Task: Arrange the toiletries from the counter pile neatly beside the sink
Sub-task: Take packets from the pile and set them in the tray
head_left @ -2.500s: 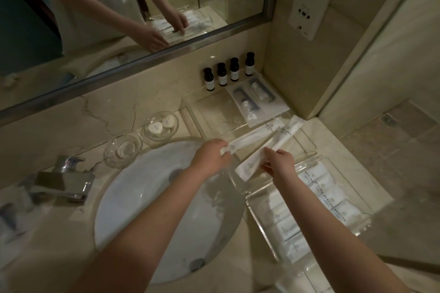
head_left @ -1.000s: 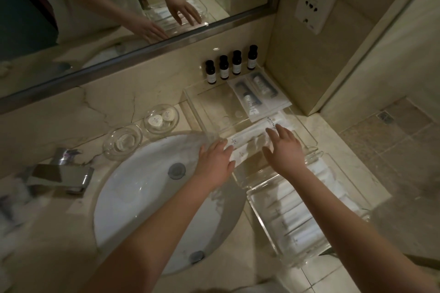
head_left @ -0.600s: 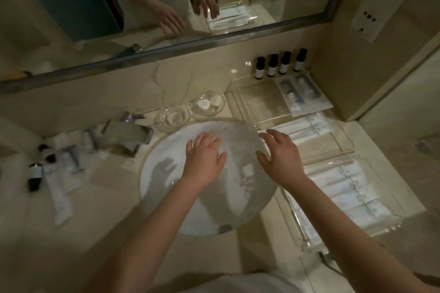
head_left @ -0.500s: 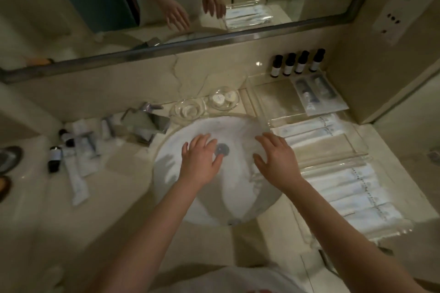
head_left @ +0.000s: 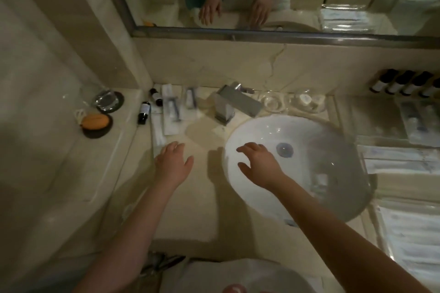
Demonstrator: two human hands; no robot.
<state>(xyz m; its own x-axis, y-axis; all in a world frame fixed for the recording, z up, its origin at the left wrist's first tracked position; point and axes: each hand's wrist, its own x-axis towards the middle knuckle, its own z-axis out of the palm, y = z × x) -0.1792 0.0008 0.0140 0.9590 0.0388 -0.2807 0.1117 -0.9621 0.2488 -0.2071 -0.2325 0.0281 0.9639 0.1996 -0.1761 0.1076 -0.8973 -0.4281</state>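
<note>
Left hand: I see my left hand point(head_left: 173, 164) empty, fingers spread wide, palm down over the beige marble desk point(head_left: 190, 197), fingertips just short of a long white sachet point(head_left: 157, 134).
Right hand: my right hand point(head_left: 258, 163) is empty too, fingers loosely apart, held over the left part of the round white sink basin point(head_left: 297, 169).
Pile: the loose toiletries lie left of the square chrome tap point(head_left: 232, 104): two small dark bottles with white labels point(head_left: 144, 112), flat white packets point(head_left: 172, 114) and the sachet, near the desk's back corner.
Arranged side: right of the basin, I see clear plastic trays point(head_left: 404, 233) holding white sachets in rows, and four dark bottles point(head_left: 404, 83) standing against the wall.
Far left: an orange oval soap on a dark dish point(head_left: 96, 123).
</note>
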